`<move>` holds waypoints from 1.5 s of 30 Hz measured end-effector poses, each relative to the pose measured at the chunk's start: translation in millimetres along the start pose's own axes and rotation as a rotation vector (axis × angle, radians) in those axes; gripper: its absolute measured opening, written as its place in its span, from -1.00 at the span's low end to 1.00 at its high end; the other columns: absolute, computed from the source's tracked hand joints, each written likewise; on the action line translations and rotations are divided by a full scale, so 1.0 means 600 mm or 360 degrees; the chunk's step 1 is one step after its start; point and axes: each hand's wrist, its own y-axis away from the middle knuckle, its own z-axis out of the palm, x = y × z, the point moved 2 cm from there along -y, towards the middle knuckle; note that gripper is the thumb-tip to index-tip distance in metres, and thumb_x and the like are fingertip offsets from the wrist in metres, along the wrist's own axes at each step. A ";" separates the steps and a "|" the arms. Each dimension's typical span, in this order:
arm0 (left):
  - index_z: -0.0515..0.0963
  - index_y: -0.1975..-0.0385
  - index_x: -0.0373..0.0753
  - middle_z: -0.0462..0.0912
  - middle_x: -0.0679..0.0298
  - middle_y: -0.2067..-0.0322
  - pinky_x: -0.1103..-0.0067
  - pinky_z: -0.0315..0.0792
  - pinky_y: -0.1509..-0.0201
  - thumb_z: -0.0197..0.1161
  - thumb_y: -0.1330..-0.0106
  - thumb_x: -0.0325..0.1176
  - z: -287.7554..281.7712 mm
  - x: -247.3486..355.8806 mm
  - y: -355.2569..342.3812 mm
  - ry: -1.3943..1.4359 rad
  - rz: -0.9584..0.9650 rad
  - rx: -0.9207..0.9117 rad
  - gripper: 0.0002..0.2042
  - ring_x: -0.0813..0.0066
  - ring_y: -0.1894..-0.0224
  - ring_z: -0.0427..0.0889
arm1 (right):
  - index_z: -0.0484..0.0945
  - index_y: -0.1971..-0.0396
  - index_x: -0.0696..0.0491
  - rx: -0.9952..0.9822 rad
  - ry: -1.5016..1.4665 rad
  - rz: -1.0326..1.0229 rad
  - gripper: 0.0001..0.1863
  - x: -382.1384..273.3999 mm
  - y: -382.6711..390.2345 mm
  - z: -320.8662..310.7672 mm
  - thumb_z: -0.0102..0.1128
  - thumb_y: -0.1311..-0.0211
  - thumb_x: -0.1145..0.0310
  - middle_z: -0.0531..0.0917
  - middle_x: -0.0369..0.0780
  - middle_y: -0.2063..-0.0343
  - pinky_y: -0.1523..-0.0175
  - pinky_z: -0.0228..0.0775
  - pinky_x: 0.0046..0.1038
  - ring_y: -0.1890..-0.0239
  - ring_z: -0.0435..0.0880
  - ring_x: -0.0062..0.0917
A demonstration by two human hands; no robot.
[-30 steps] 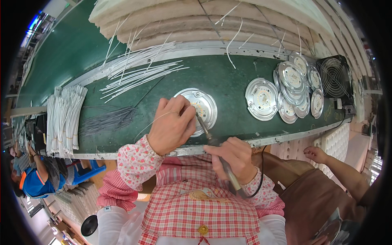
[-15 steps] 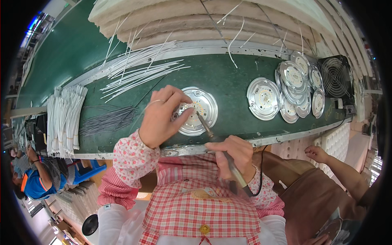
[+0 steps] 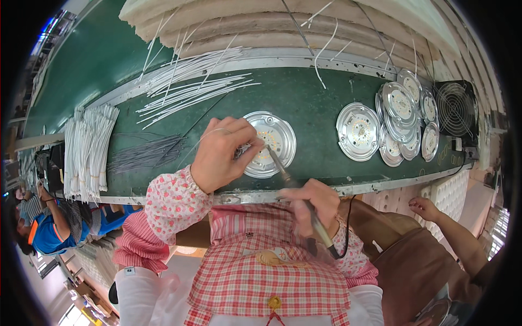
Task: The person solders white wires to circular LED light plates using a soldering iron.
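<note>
A round silver metal lamp base plate [image 3: 286,138] lies on the green bench in front of me, a yellow-dotted board at its centre. My left hand [image 3: 222,155] covers the plate's left part, its thumb and fingers pinched together over the board. A thin pale wire [image 3: 198,142] trails from this pinch past the back of the hand; the held end is hidden by the fingers. In my right hand [image 3: 318,200] is a soldering iron [image 3: 323,232], gripped like a pen near the bench's front edge. Its tip reaches the board close to my left fingertips.
White wires [image 3: 201,95] lie loose behind, grey wires [image 3: 147,155] and a bundled white stack [image 3: 87,155] to the left. Several more silver plates [image 3: 359,132] are piled at right, beside a black fan [image 3: 455,108]. A co-worker's arm [image 3: 454,231] is at right.
My left fingers have drawn in over the board, and the wire beside the hand shows more clearly. The iron stays at the board. The whole view has shifted slightly.
</note>
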 end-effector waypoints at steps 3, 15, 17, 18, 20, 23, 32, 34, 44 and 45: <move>0.63 0.40 -0.21 0.66 0.31 0.34 0.45 0.32 0.12 0.43 -0.08 -0.46 0.002 0.004 0.003 -0.0013 -0.0018 0.0036 -0.88 0.28 0.25 0.58 | 0.71 0.32 0.16 0.0024 -0.0077 0.0068 -0.80 0.005 0.001 -0.001 0.14 -0.08 0.51 0.58 -0.20 0.63 0.51 0.29 -0.36 0.67 0.46 -0.37; 0.56 0.41 -0.22 0.62 0.28 0.37 0.43 0.29 0.14 0.41 -0.10 -0.45 0.003 0.006 0.001 -0.0022 0.0003 0.0025 -0.86 0.24 0.26 0.54 | 0.69 0.32 0.16 -0.0099 0.0064 -0.0085 -0.81 0.004 -0.003 -0.008 0.17 -0.05 0.52 0.53 -0.21 0.65 0.53 0.26 -0.38 0.67 0.45 -0.37; 0.55 0.41 -0.22 0.62 0.28 0.37 0.43 0.29 0.14 0.41 -0.09 -0.46 0.005 0.006 0.004 -0.0025 -0.0001 0.0040 -0.86 0.23 0.25 0.54 | 0.69 0.32 0.16 -0.0218 0.0267 -0.0205 -0.81 -0.012 -0.013 -0.008 0.17 -0.05 0.52 0.52 -0.20 0.66 0.53 0.25 -0.37 0.67 0.45 -0.36; 0.55 0.42 -0.22 0.61 0.28 0.37 0.42 0.27 0.15 0.41 -0.10 -0.46 0.006 0.008 0.003 -0.0044 0.0007 0.0048 -0.86 0.23 0.25 0.53 | 0.68 0.34 0.16 -0.0280 0.0352 -0.0234 -0.82 -0.020 -0.019 -0.008 0.17 -0.05 0.52 0.52 -0.21 0.66 0.53 0.26 -0.36 0.67 0.46 -0.36; 0.54 0.42 -0.22 0.61 0.28 0.37 0.42 0.26 0.15 0.40 -0.10 -0.46 0.006 0.011 0.003 -0.0059 0.0017 0.0053 -0.86 0.23 0.25 0.53 | 0.68 0.35 0.15 -0.0341 0.0439 -0.0260 -0.83 -0.018 -0.019 -0.006 0.18 -0.05 0.52 0.51 -0.21 0.67 0.53 0.27 -0.35 0.67 0.46 -0.36; 0.53 0.42 -0.21 0.60 0.28 0.37 0.42 0.23 0.17 0.39 -0.10 -0.47 0.004 0.014 0.002 -0.0092 0.0013 0.0028 -0.86 0.23 0.25 0.52 | 0.68 0.34 0.14 -0.0122 0.0106 -0.0130 -0.83 -0.003 -0.013 -0.006 0.19 -0.02 0.54 0.50 -0.22 0.66 0.53 0.26 -0.35 0.66 0.46 -0.37; 0.50 0.42 -0.17 0.55 0.36 0.38 0.37 0.20 0.16 0.34 -0.15 -0.42 0.016 0.019 0.004 -0.0193 0.0030 0.0090 -0.88 0.30 0.22 0.51 | 0.68 0.36 0.12 -0.0135 0.0427 -0.0173 -0.82 -0.035 -0.011 0.014 0.22 0.02 0.55 0.50 -0.24 0.65 0.52 0.28 -0.37 0.65 0.46 -0.38; 0.49 0.41 -0.17 0.55 0.36 0.38 0.36 0.19 0.16 0.33 -0.14 -0.43 0.017 0.018 0.004 -0.0205 0.0046 0.0113 -0.87 0.31 0.21 0.51 | 0.68 0.31 0.13 -0.0089 0.0436 -0.0197 -0.79 -0.033 -0.006 0.017 0.24 0.02 0.54 0.48 -0.25 0.65 0.51 0.28 -0.38 0.64 0.46 -0.39; 0.54 0.40 -0.19 0.58 0.33 0.33 0.39 0.23 0.11 0.32 -0.14 -0.45 0.020 0.014 0.009 -0.0227 0.0023 0.0100 -0.90 0.24 0.16 0.51 | 0.53 -0.12 0.14 0.0159 0.0957 -0.0175 -0.36 -0.013 -0.023 0.029 0.50 0.03 0.35 0.59 -0.12 0.30 0.17 0.43 -0.26 0.29 0.59 -0.23; 0.55 0.42 -0.19 0.59 0.33 0.33 0.39 0.23 0.10 0.34 -0.14 -0.43 0.020 0.011 0.008 -0.0223 0.0039 0.0097 -0.91 0.25 0.16 0.51 | 0.42 -0.21 0.13 0.0171 0.0990 -0.0146 -0.22 -0.015 -0.035 0.041 0.54 0.07 0.28 0.57 -0.08 0.20 0.07 0.40 -0.22 0.19 0.57 -0.17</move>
